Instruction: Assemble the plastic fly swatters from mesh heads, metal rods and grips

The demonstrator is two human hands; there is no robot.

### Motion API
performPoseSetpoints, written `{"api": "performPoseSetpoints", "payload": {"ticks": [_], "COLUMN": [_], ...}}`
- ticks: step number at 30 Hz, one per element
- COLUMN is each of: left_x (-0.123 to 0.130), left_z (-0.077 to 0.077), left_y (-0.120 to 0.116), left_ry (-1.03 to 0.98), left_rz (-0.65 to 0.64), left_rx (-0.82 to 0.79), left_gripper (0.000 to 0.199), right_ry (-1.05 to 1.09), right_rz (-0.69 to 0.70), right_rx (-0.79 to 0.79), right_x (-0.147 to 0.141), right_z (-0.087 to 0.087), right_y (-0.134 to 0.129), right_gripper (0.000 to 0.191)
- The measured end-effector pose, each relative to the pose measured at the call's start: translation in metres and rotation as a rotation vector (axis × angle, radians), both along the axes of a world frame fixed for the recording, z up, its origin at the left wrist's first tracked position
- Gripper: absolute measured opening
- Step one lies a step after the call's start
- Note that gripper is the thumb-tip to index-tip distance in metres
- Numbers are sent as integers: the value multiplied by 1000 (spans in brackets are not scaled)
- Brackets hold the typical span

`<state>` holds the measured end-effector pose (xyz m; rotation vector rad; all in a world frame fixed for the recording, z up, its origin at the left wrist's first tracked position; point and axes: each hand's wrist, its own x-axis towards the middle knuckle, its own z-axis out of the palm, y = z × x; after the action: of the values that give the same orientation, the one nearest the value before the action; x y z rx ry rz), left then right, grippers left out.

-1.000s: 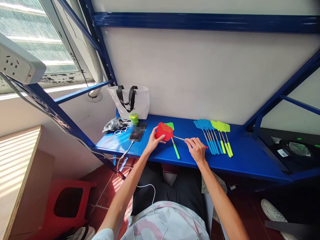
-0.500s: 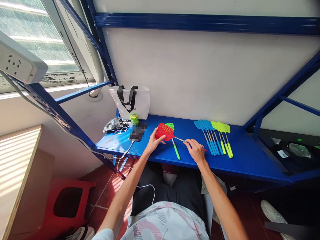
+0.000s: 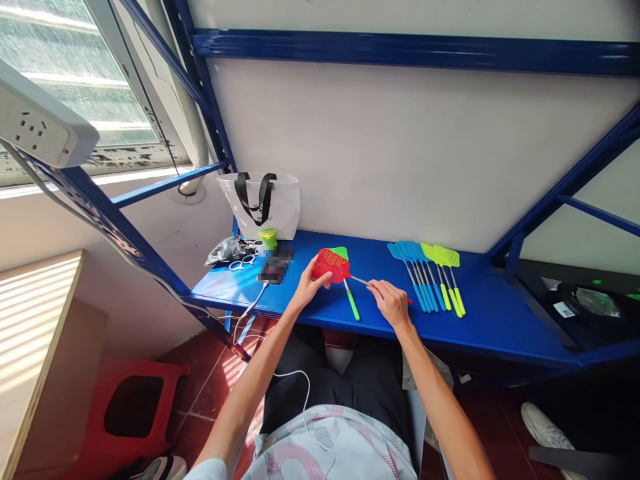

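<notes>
My left hand (image 3: 311, 283) grips the head of a red plastic fly swatter (image 3: 330, 265) at its lower edge. My right hand (image 3: 393, 302) is closed around the swatter's thin metal handle (image 3: 360, 281), and a red tip shows just past those fingers. Under the red head lies a green fly swatter (image 3: 341, 252), its green grip (image 3: 353, 305) reaching toward the shelf's front edge. To the right of my right hand stand a row of blue fly swatters (image 3: 415, 280) and a row of yellow-green ones (image 3: 447, 280).
The blue steel shelf (image 3: 235, 297) carries a white tote bag (image 3: 260, 207), a green-lidded jar (image 3: 268, 238), scissors (image 3: 240, 265), a black plastic bag (image 3: 227, 251) and a pixelated dark object (image 3: 276, 265) with a white cable. A red stool (image 3: 133, 407) stands below left.
The red swatter and both hands have shifted slightly right and closer together. The view has tilted a little. The other swatters have not moved on the shelf.
</notes>
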<state>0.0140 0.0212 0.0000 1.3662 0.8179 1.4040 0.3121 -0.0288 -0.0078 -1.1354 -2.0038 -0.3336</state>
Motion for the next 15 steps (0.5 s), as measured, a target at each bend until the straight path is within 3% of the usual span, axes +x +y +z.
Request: {"api": "performPoseSetpoints", "payload": {"ticks": [4, 10, 15], "left_x": [0, 2, 1], "left_z": [1, -2, -6], "left_y": [-1, 2, 4], "left_ry": [-2, -12, 5], "left_rz": [-40, 70, 84], "left_rx": [-11, -17, 4], "left_gripper": [94, 96, 95], "right_ry": [-35, -20, -2], "right_rz": [-29, 20, 23], "right_rx": [31, -40, -21], "right_x": [2, -4, -2], "right_z": [-1, 0, -2], "right_y": [2, 1, 2], "right_gripper": [32, 33, 31]}}
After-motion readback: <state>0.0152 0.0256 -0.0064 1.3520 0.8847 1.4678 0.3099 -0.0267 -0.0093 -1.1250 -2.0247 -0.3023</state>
